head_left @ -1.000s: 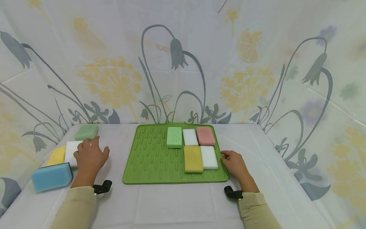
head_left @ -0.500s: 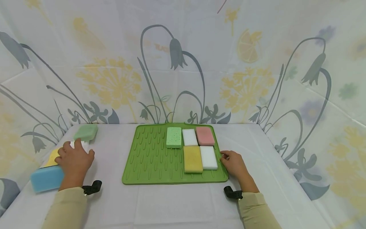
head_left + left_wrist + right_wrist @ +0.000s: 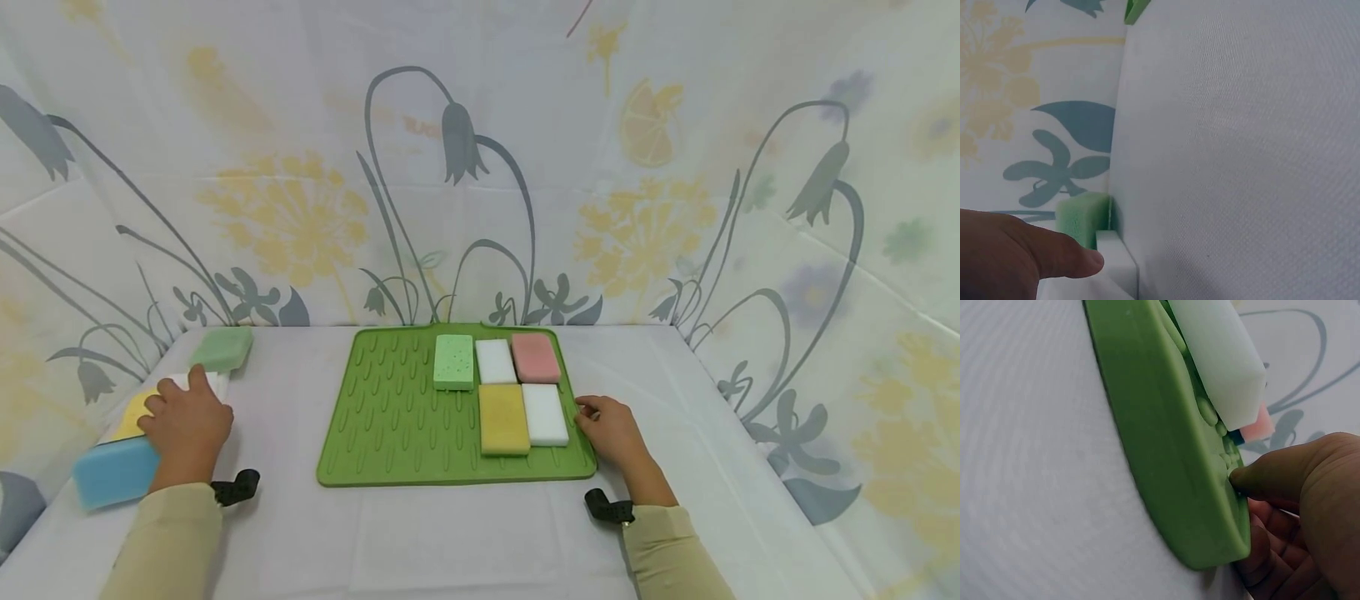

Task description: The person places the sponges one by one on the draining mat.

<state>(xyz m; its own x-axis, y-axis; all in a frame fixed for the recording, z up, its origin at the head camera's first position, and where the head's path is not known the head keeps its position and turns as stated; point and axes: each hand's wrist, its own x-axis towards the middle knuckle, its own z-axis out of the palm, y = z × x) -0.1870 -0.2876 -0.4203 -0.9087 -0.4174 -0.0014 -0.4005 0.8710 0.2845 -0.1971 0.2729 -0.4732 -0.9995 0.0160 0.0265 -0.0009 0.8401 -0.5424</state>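
At far left, my left hand (image 3: 191, 421) lies over a white sponge (image 3: 216, 382), fingers reaching toward a yellow sponge (image 3: 133, 414). Its thumb (image 3: 1069, 255) meets the white sponge's upper edge in the left wrist view; whether the fingers grip anything is hidden. A blue sponge (image 3: 116, 473) sits in front, a pale green sponge (image 3: 223, 348) behind. My right hand (image 3: 609, 427) pinches the right edge of a green ridged silicone mat (image 3: 1160, 462), thumb on top. On it are a speckled green sponge (image 3: 453, 362), two white sponges, a pink sponge (image 3: 536, 358) and a yellow sponge (image 3: 504, 419).
A white cloth (image 3: 450, 542) covers the table. Patterned fabric (image 3: 300, 125) with flower prints rises behind and at both sides. The left half of the mat (image 3: 375, 417) shows bare ridges. A black camera (image 3: 236, 487) is strapped to each wrist.
My left hand has moved left across the white sponge toward the yellow one, partly covering the blue sponge. My right hand has stayed at the mat's edge, and the sponges on the mat have not moved.
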